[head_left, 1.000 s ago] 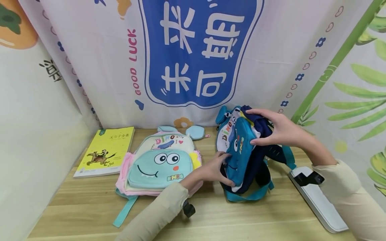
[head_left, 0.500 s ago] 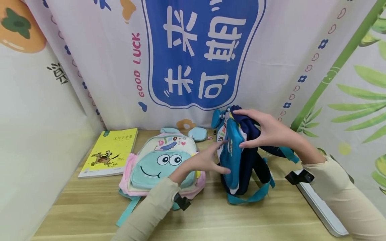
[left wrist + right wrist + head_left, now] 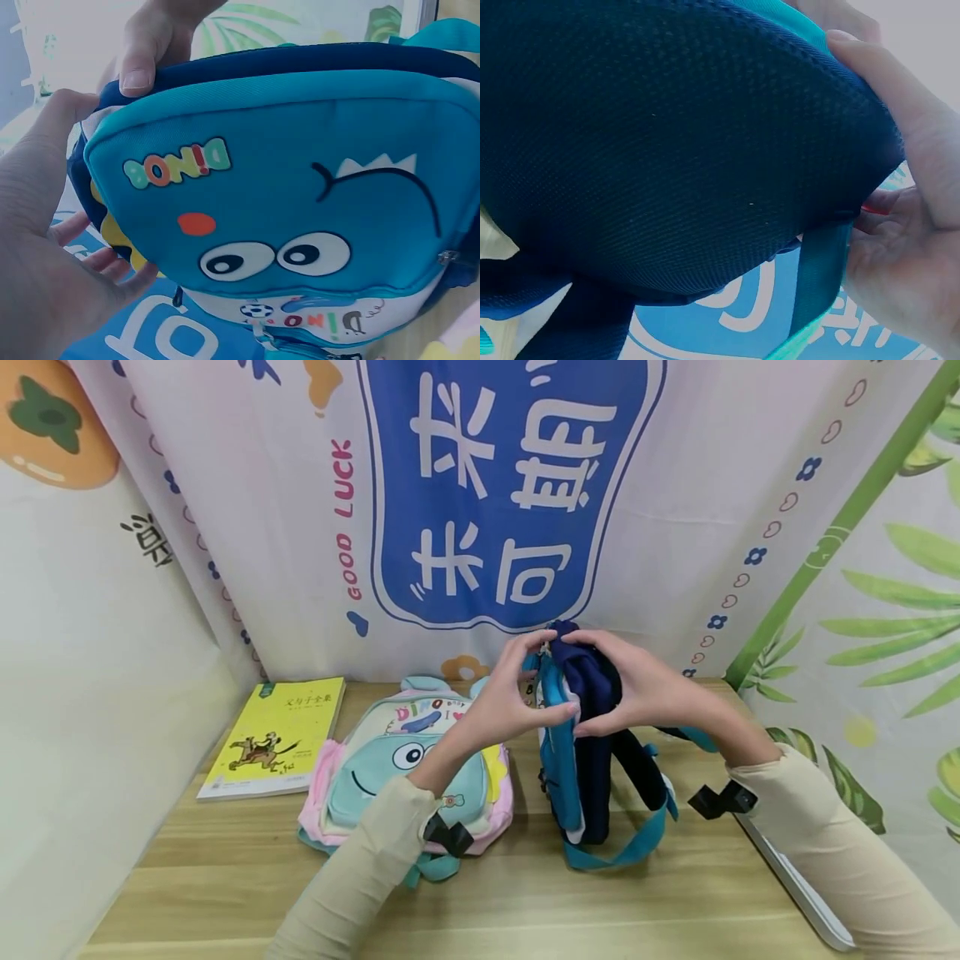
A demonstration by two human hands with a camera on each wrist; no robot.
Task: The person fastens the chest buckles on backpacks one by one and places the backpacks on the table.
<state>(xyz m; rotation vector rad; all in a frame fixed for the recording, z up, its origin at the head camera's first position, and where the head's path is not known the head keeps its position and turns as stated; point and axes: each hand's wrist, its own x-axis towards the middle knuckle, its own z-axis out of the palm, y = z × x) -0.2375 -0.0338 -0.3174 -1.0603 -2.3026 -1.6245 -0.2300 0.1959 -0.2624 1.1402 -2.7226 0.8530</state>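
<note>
A blue dinosaur child's backpack [image 3: 592, 768] stands on its side on the table, turned nearly edge-on in the head view. In the left wrist view its teal front pocket, with cartoon eyes and a toothy smile, faces the camera. My left hand [image 3: 495, 706] grips its upper side, the thumb at the pocket's edge and the fingers bent round the yellow spikes. My right hand [image 3: 652, 689] holds the same side from behind, thumb near the left thumb. The dark mesh back panel [image 3: 667, 150] fills much of the right wrist view, with a teal strap [image 3: 821, 277] hanging beside the hand.
To the left lies a pink and mint dinosaur backpack [image 3: 352, 777], partly behind the left forearm. A yellow book [image 3: 277, 727] is at the back left. A long white case [image 3: 798, 881] lies under the right forearm. A printed curtain [image 3: 660, 468] closes off the back.
My left hand has let go of the pocket's lower front and moved up to the upper side. The blue backpack has turned from facing front-left to nearly edge-on. My right hand has shifted left with it.
</note>
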